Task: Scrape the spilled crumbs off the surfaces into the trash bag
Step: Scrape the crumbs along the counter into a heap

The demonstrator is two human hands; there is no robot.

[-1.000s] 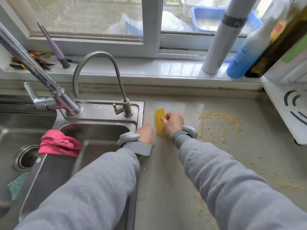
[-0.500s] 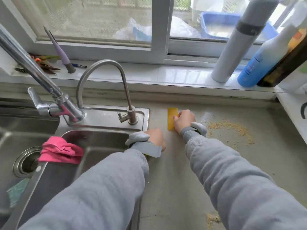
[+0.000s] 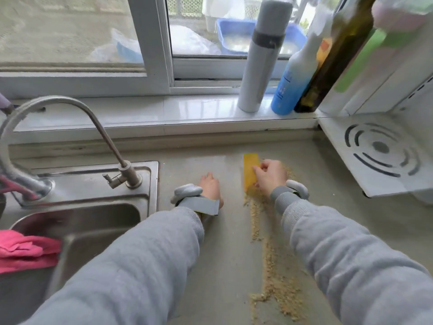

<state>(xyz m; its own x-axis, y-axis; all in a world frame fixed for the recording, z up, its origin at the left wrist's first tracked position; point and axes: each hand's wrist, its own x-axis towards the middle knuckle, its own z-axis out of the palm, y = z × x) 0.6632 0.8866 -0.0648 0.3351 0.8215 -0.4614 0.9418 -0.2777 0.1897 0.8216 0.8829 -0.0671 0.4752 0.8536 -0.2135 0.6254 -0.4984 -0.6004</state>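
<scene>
My right hand (image 3: 269,175) grips a flat yellow scraper (image 3: 251,171) that stands on edge on the grey countertop (image 3: 222,254), its blade at the far end of a long trail of tan crumbs (image 3: 274,266). The trail runs from the scraper toward me and widens into a pile near the front. More crumbs show just right of my right hand. My left hand (image 3: 210,187) rests on the counter beside the sink, fingers curled, holding nothing. No trash bag is in view.
A steel sink (image 3: 93,221) with a curved tap (image 3: 70,109) lies at left, a pink cloth (image 3: 25,252) on its rim. On the windowsill stand a grey flask (image 3: 264,57), a blue bottle (image 3: 293,85) and a dark glass bottle (image 3: 332,55). A white appliance (image 3: 379,156) sits at right.
My right hand has carried the scraper to the right, away from the sink, onto the crumb patch. The view has shifted right and a long crumb trail now shows. My left hand stays by the sink.
</scene>
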